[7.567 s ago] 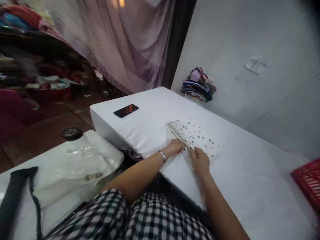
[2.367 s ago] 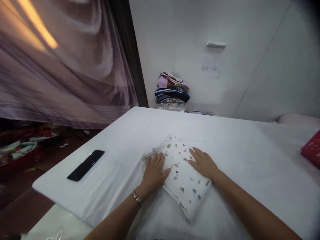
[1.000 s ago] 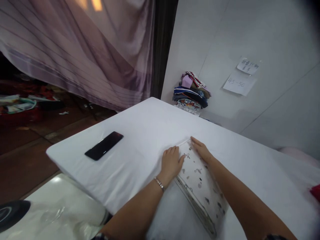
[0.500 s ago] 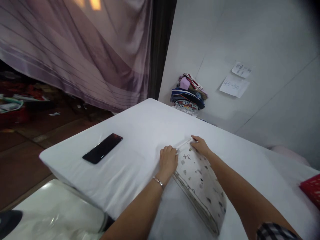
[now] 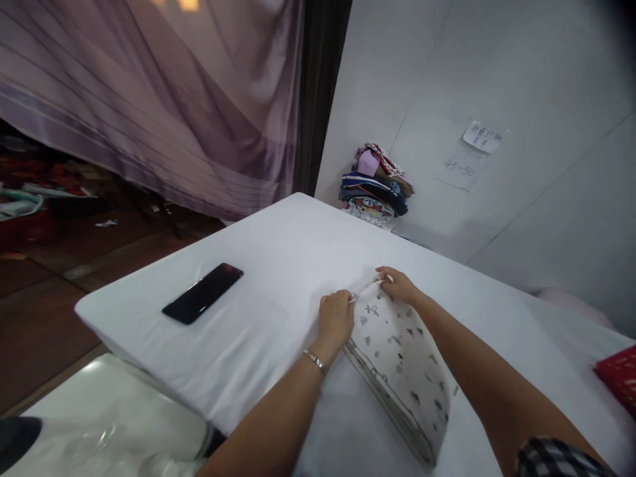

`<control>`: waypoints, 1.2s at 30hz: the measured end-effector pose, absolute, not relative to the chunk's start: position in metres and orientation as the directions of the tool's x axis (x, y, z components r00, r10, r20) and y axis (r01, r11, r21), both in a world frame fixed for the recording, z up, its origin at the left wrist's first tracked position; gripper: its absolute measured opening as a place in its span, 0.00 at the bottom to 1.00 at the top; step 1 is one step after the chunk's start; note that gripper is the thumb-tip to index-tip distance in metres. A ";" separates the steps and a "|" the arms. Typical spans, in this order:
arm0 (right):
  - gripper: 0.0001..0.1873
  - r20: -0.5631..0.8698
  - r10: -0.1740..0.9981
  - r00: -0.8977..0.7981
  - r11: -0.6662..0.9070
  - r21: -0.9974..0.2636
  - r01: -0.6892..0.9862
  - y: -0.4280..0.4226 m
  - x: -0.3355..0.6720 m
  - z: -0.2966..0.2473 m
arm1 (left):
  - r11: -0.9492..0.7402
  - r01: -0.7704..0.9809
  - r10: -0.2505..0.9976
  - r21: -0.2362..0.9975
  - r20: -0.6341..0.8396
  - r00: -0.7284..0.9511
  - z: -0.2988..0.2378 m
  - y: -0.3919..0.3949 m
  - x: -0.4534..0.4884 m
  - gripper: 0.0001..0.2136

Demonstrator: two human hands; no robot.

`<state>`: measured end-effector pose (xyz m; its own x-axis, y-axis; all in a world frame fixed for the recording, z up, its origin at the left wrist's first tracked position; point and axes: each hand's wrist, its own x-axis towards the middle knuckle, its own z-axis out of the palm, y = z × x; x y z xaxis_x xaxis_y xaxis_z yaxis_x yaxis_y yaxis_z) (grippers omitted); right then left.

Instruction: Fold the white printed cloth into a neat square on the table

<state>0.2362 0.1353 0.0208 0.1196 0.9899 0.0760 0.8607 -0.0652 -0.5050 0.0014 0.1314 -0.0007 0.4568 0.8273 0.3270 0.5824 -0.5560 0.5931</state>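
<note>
A folded white cloth (image 5: 397,358) with small grey and tan printed figures lies on the white-covered table (image 5: 268,265). Its layers show along the left edge. My left hand (image 5: 336,319), with a metal bracelet at the wrist, is closed on the cloth's far left corner. At the far right corner, my right hand (image 5: 397,286) pinches the edge between thumb and fingers. The far edge is slightly raised between both hands. What garment or linen it is, I cannot tell.
A black phone (image 5: 203,293) lies on the table's left part. Folded clothes (image 5: 375,185) are stacked by the wall beyond. A red item (image 5: 619,377) sits at the right edge, a pale glossy surface (image 5: 109,411) at lower left. A purple curtain (image 5: 199,99) hangs behind.
The cloth's far edge has lifted and loosened a little between my hands. My right hand has shifted slightly; both hands stay on the cloth.
</note>
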 end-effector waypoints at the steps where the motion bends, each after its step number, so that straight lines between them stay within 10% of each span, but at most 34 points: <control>1: 0.11 0.071 0.988 0.134 -0.078 -0.526 0.847 0.136 0.236 0.023 | -0.534 0.584 0.841 0.611 0.314 0.440 -0.002 0.132 0.002 0.03; 12: 0.11 0.174 0.950 0.258 -0.123 -0.550 0.826 0.154 0.227 0.016 | -0.315 0.590 0.937 0.743 0.147 0.316 -0.015 0.142 0.004 0.06; 29: 0.19 0.236 0.929 0.286 -0.120 -0.540 0.833 0.153 0.239 -0.020 | -0.457 0.707 0.889 0.540 0.263 0.374 -0.017 0.141 0.004 0.11; 36: 0.18 0.282 0.908 0.310 -0.121 -0.533 0.838 0.151 0.233 -0.008 | -0.481 0.546 0.871 0.686 0.303 0.387 -0.011 0.139 0.003 0.11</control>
<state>0.2329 0.1508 -0.0084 0.3105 0.9079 0.2818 0.8376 -0.1211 -0.5326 0.0035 0.1393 -0.0112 0.3871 0.8709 0.3028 0.5456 -0.4811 0.6862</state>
